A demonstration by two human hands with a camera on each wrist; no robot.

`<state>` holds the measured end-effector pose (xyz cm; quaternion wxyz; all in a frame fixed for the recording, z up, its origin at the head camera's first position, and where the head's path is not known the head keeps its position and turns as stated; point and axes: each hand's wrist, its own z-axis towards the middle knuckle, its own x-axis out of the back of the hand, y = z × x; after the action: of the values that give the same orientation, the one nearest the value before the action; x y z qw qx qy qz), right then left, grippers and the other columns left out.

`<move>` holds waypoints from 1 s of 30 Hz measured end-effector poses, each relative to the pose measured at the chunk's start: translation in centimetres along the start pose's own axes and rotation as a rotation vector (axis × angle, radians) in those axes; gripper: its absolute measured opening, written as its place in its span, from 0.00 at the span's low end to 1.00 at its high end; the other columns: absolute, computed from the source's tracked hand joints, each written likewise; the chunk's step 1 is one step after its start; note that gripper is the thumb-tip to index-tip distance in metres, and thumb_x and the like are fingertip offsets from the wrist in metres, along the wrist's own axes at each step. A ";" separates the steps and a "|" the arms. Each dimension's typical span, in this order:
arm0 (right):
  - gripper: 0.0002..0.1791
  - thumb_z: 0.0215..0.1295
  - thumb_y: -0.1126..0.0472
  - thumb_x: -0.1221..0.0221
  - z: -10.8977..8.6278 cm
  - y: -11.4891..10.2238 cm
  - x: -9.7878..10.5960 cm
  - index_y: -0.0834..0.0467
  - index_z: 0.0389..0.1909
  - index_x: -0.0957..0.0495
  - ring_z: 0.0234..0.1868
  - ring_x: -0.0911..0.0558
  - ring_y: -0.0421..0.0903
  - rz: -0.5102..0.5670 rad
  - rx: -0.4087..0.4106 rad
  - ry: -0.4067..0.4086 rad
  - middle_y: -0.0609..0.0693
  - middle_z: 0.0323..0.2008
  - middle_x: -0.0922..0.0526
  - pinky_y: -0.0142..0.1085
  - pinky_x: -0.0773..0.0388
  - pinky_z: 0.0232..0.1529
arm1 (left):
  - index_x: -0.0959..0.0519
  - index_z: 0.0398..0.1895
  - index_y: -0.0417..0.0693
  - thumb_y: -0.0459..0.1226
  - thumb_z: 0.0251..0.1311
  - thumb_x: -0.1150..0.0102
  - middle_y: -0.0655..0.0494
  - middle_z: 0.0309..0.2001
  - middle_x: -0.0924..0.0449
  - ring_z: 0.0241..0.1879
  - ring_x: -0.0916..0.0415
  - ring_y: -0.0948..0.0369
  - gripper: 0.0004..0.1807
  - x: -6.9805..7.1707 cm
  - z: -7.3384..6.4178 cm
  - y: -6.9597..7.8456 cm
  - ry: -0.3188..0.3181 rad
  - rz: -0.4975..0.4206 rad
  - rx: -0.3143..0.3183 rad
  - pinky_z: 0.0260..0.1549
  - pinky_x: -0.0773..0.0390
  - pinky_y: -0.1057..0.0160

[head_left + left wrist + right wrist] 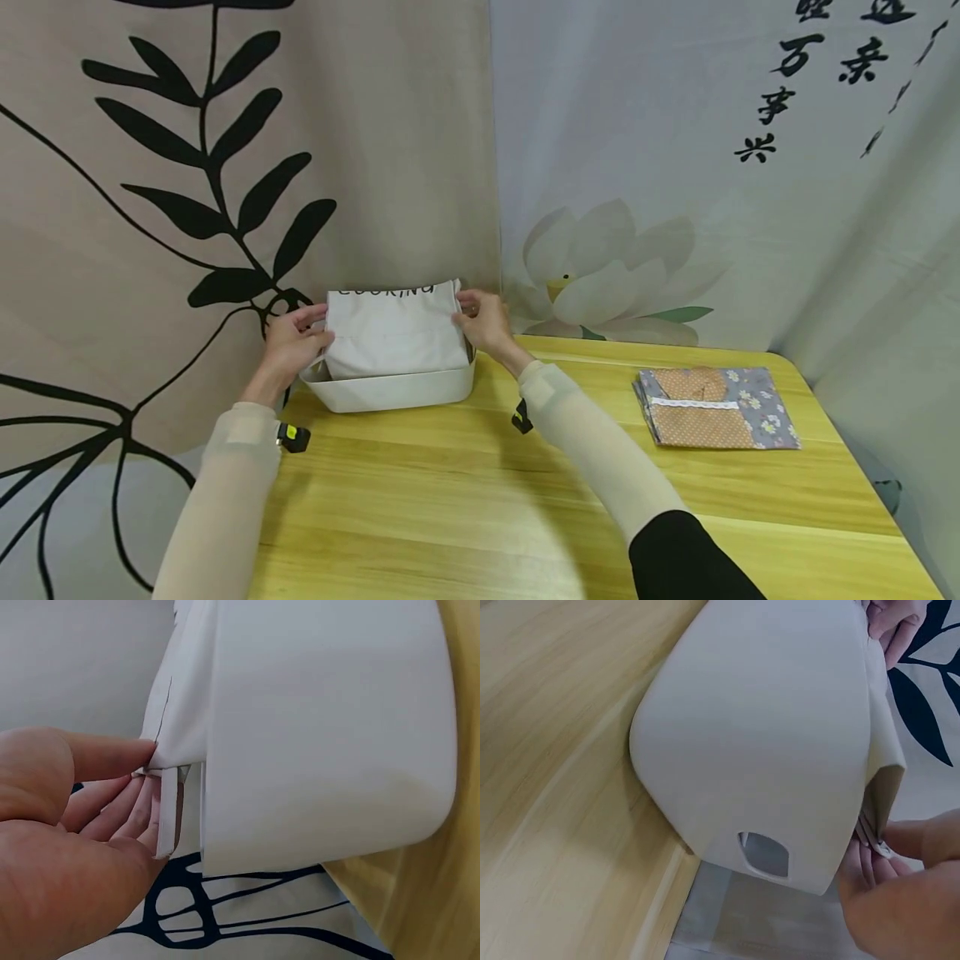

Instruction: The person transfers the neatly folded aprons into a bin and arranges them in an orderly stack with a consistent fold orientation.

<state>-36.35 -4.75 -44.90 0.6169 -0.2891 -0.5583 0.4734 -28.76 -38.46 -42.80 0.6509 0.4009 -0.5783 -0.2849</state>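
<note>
A folded white cloth [393, 335] printed with "COOKING" stands in a white plastic storage bin [401, 392] at the back of the table, its top rising above the rim. My left hand [294, 343] pinches the cloth's left edge, thumb on top and fingers beneath; a narrow white strip [169, 810] hangs beside those fingers in the left wrist view. On the opposite side, my right hand [486, 321] pinches the right edge. The right wrist view shows folded layers between that hand's thumb and fingers [866, 866], close to the bin's rim. The cloth hides the bin's inside.
A folded floral cloth [772, 408] with an orange dotted panel and lace trim lies on the right of the wooden table [420, 500]. Behind the bin hangs a curtain [405, 150] printed with dark leaves. The table's right edge slopes away past the floral cloth.
</note>
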 end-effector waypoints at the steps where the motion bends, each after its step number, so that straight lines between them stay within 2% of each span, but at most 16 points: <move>1: 0.23 0.77 0.67 0.29 0.0 0.0 0.0 0.61 0.70 0.15 0.58 0.08 0.59 -0.006 0.001 -0.007 0.61 0.61 0.08 0.49 0.07 0.59 | 0.32 0.88 0.46 0.31 0.81 0.38 0.37 0.85 0.32 0.82 0.27 0.39 0.35 -0.1 0.0 0.0 0.002 0.006 -0.006 0.72 0.15 0.51; 3: 0.23 0.77 0.67 0.30 0.1 0.1 0.0 0.61 0.71 0.16 0.59 0.08 0.59 -0.015 -0.003 -0.019 0.61 0.62 0.08 0.49 0.07 0.60 | 0.32 0.88 0.45 0.30 0.80 0.38 0.36 0.85 0.31 0.80 0.25 0.38 0.35 -0.2 0.0 -0.1 0.012 0.001 -0.016 0.62 0.10 0.64; 5: 0.23 0.78 0.66 0.30 0.2 0.2 0.0 0.61 0.71 0.16 0.59 0.08 0.58 -0.015 -0.004 -0.026 0.60 0.62 0.09 0.49 0.07 0.61 | 0.31 0.87 0.44 0.29 0.79 0.38 0.36 0.85 0.31 0.80 0.24 0.38 0.35 -0.3 0.0 -0.1 0.025 -0.006 -0.019 0.53 0.12 0.74; 8: 0.23 0.78 0.66 0.31 0.4 0.1 -0.1 0.61 0.71 0.16 0.59 0.09 0.59 -0.018 0.005 -0.032 0.60 0.63 0.09 0.49 0.08 0.61 | 0.31 0.87 0.44 0.29 0.79 0.39 0.37 0.85 0.30 0.79 0.24 0.39 0.35 -0.3 -0.1 0.0 0.038 -0.010 -0.015 0.42 0.23 0.84; 9: 0.23 0.78 0.66 0.31 0.5 0.1 -0.1 0.61 0.71 0.16 0.60 0.09 0.59 -0.020 0.011 -0.036 0.61 0.63 0.09 0.49 0.08 0.61 | 0.31 0.87 0.44 0.29 0.79 0.39 0.37 0.85 0.30 0.79 0.24 0.39 0.35 -0.3 -0.2 0.0 0.039 -0.004 -0.011 0.41 0.22 0.83; 12: 0.21 0.78 0.67 0.31 0.5 0.1 -0.1 0.63 0.69 0.15 0.60 0.08 0.59 -0.041 0.030 -0.055 0.61 0.62 0.08 0.50 0.08 0.62 | 0.31 0.86 0.43 0.29 0.79 0.39 0.36 0.83 0.28 0.78 0.23 0.38 0.34 -0.3 -0.2 0.0 0.035 0.045 -0.005 0.46 0.17 0.77; 15: 0.18 0.78 0.67 0.32 0.6 0.3 0.0 0.65 0.65 0.14 0.60 0.08 0.59 -0.065 0.044 -0.075 0.62 0.60 0.07 0.50 0.09 0.63 | 0.30 0.86 0.39 0.30 0.79 0.38 0.34 0.81 0.25 0.77 0.21 0.37 0.34 -0.2 -0.3 -0.1 0.023 0.113 -0.008 0.59 0.09 0.58; 18: 0.17 0.79 0.66 0.32 0.5 0.4 0.2 0.66 0.64 0.13 0.59 0.07 0.58 -0.079 0.052 -0.087 0.61 0.58 0.07 0.49 0.08 0.63 | 0.33 0.86 0.36 0.35 0.81 0.38 0.33 0.82 0.27 0.78 0.24 0.35 0.35 0.1 -0.5 -0.2 -0.018 0.157 -0.010 0.74 0.17 0.39; 19: 0.17 0.79 0.66 0.32 0.5 0.5 0.2 0.66 0.64 0.13 0.59 0.07 0.58 -0.080 0.053 -0.089 0.61 0.59 0.07 0.49 0.08 0.62 | 0.35 0.87 0.37 0.37 0.81 0.38 0.33 0.83 0.29 0.80 0.25 0.35 0.36 0.2 -0.6 -0.2 -0.039 0.165 -0.008 0.76 0.20 0.36; 24: 0.23 0.79 0.62 0.31 0.3 0.3 0.7 0.63 0.71 0.17 0.61 0.07 0.58 -0.066 0.073 -0.113 0.62 0.64 0.09 0.48 0.07 0.60 | 0.43 0.92 0.43 0.46 0.84 0.38 0.35 0.89 0.38 0.85 0.35 0.34 0.43 0.2 -0.8 0.2 -0.144 0.164 -0.031 0.81 0.28 0.31; 30: 0.33 0.78 0.57 0.30 -0.2 0.1 1.4 0.60 0.80 0.25 0.68 0.12 0.61 -0.053 0.123 -0.175 0.61 0.71 0.14 0.52 0.11 0.68 | 0.49 0.94 0.47 0.52 0.82 0.34 0.35 0.91 0.44 0.88 0.41 0.31 0.50 -0.7 -0.6 0.5 -0.199 0.182 -0.047 0.83 0.31 0.31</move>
<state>-36.29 -3.43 -44.42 0.5949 -0.1934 -0.5872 0.5137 -28.34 -37.53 -42.70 0.6226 0.3010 -0.6673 -0.2766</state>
